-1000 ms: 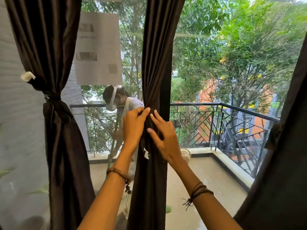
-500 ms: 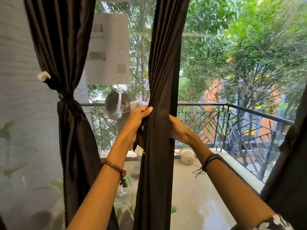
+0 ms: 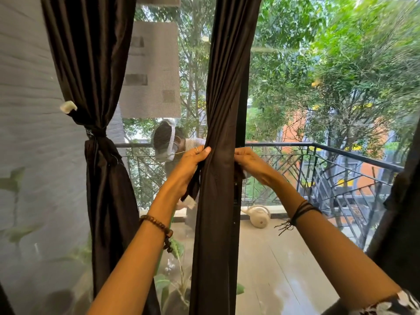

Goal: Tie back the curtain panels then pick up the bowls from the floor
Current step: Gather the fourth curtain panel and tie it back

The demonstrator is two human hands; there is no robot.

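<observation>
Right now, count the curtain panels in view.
3. A left panel, already tied; a middle panel, gripped by both hands; a right panel, cut off at the frame edge. More may hang out of view.

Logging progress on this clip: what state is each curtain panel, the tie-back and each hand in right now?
Left curtain panel: gathered, already tied at mid-height.
Middle curtain panel: bunched together, not yet tied.
Tie-back strip: loose, its end hangs below the left hand.
Left hand: grips the middle panel's left edge and the strip.
Right hand: grips the panel's right edge.
Bowls: not in view.
</observation>
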